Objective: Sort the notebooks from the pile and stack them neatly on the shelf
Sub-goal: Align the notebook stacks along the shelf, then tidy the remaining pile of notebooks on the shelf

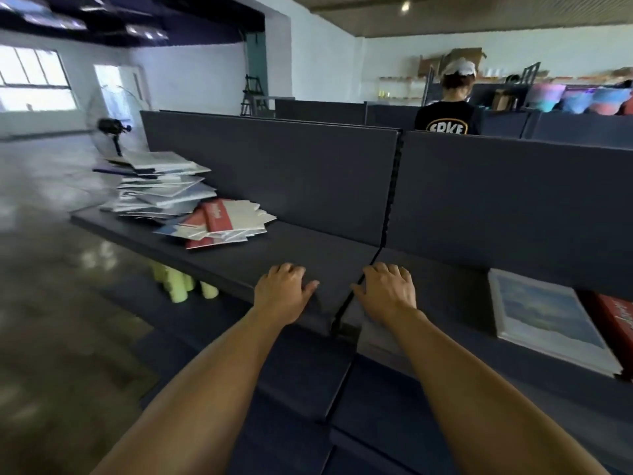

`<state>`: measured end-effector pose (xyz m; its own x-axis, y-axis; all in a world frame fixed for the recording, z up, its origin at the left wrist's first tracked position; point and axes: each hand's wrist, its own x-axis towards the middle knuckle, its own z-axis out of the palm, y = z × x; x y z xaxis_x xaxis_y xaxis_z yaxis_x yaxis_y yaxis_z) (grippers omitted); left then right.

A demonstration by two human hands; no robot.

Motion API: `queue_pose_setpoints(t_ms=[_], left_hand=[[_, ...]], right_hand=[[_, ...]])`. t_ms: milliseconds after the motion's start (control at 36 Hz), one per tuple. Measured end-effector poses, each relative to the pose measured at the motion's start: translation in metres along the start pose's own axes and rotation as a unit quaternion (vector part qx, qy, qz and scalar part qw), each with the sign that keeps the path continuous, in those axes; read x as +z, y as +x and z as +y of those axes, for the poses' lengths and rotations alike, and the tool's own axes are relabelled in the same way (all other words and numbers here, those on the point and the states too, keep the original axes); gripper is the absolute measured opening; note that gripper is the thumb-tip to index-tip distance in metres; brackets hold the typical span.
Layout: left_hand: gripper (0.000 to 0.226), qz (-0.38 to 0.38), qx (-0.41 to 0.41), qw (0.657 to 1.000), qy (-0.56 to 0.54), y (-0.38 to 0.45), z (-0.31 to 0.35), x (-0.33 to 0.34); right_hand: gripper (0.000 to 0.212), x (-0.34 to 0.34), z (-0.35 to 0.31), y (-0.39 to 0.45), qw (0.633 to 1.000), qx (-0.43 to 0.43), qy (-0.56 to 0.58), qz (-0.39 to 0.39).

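the job looks barely under way. at the far left end of the dark upper shelf (pixel 308 241) the pile of notebooks (pixel 161 190) lies unsorted: grey and pale covers splayed at all angles, with a slump of red and white notebooks (pixel 219 224) spilled against its right side toward the middle of the shelf. judging by its height, most of the sorting is left to do.

the person's left hand (pixel 282 293) rests on the front edge of the upper shelf, just left of the seam between the two shelf sections; its grip holds nothing, fingers loosely bent on the surface and thumb out to the right. the right hand (pixel 388 291) rests just across the seam in the same way, its grip empty too. below the right forearm a pale stack shows on the lower shelf, too blurred to name.

toward the right end of the lower shelf (pixel 445 337) lies a tidy stack topped by a blue-grey cover with a white border (pixel 548 320), and a red notebook (pixel 620 320) sits just beside it at the frame's edge. these read as the sorted stacks begun.

under the upper shelf's left part stand pale yellow-green bottles (pixel 178 282). a standing fan (pixel 113 126) is behind the pile, on a glossy concrete floor (pixel 51 269) with windows beyond. dark panels back the shelf, and past them a person in a black printed shirt (pixel 448 121) faces away.
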<state>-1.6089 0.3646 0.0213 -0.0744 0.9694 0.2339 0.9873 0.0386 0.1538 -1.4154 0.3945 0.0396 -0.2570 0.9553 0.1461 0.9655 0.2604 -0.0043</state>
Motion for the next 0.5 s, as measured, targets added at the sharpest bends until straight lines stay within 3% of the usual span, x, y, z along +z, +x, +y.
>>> queue_pose_setpoints(t_ms=[250, 500], left_hand=[[0.05, 0.01, -0.054, 0.998, 0.027, 0.011, -0.129, -0.031], [0.048, 0.008, -0.078, 0.996, 0.033, 0.033, -0.199, -0.029]], right_hand=[[0.048, 0.003, -0.118, 0.052, 0.999, -0.041, 0.003, 0.007], [0.047, 0.014, -0.182, 0.095, 0.998, -0.066, -0.015, -0.009]])
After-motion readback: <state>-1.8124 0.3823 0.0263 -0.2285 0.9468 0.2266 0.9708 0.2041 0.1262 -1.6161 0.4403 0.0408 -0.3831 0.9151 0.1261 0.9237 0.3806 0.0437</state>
